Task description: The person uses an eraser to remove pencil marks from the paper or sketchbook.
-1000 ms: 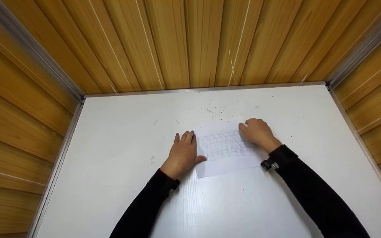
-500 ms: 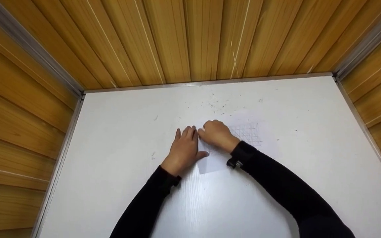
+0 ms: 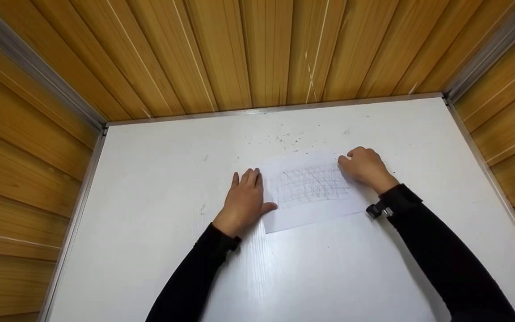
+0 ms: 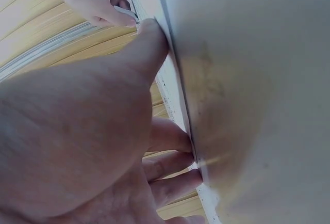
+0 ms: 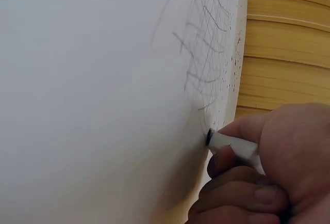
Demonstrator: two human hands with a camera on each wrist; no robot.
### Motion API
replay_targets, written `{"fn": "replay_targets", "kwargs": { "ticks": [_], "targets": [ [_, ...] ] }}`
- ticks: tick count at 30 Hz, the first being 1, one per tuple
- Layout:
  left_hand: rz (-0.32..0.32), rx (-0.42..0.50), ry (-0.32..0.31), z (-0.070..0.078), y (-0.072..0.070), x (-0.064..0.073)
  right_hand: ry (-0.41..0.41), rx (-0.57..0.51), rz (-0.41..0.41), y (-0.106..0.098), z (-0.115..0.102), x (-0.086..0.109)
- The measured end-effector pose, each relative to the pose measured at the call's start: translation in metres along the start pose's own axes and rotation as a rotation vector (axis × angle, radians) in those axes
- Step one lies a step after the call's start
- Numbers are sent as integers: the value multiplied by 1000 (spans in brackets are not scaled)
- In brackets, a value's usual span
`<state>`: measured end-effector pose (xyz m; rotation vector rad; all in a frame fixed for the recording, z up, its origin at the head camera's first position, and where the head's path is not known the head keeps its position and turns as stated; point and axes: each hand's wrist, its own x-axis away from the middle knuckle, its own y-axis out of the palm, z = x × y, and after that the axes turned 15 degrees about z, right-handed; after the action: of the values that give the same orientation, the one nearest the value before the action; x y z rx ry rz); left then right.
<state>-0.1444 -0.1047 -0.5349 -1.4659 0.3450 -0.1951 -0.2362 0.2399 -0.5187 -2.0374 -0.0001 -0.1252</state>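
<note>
My left hand (image 3: 244,199) rests with straight fingers and thumb held apart along the left edge of a thin, smooth sheet of white paper (image 3: 295,217), which lies flat on the glossy, faintly grained white table (image 3: 150,201). Thin grey criss-crossed lines (image 3: 311,185) form a rough oblong mesh on it, and at their right end my right hand (image 3: 365,166) pinches a small, pale, dark-tipped block (image 5: 232,145), probably an eraser, mostly hidden by my curled fingers.

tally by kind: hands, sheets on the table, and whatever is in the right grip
left hand and right hand: 2
sheet: 1
white block: 1
Total: 4
</note>
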Motion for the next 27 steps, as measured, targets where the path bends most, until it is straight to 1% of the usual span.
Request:
{"fn": "replay_targets", "kwargs": {
  "ticks": [3,6,8,10,14,17,19,22,25,27],
  "targets": [
    [-2,7,0,1,0,2,-21,0,22,9,-7,5],
    [-12,14,0,2,0,3,-53,-6,19,24,-27,13],
    [-11,13,2,2,0,2,-81,-11,-7,35,-48,19],
    [-8,8,7,2,0,1,-116,-16,-35,45,-74,23],
    [13,9,13,1,2,0,-213,-12,-73,65,-125,29],
    [28,25,14,0,3,0,-273,17,-96,79,-150,32],
    [32,37,18,1,2,0,-289,41,-96,86,-156,32],
    [36,36,15,1,1,0,-291,58,-84,88,-151,30],
    [37,18,3,0,2,0,-268,52,-73,76,-131,24],
    [29,4,-4,0,1,0,-224,34,-73,64,-110,20]
  ]
}}
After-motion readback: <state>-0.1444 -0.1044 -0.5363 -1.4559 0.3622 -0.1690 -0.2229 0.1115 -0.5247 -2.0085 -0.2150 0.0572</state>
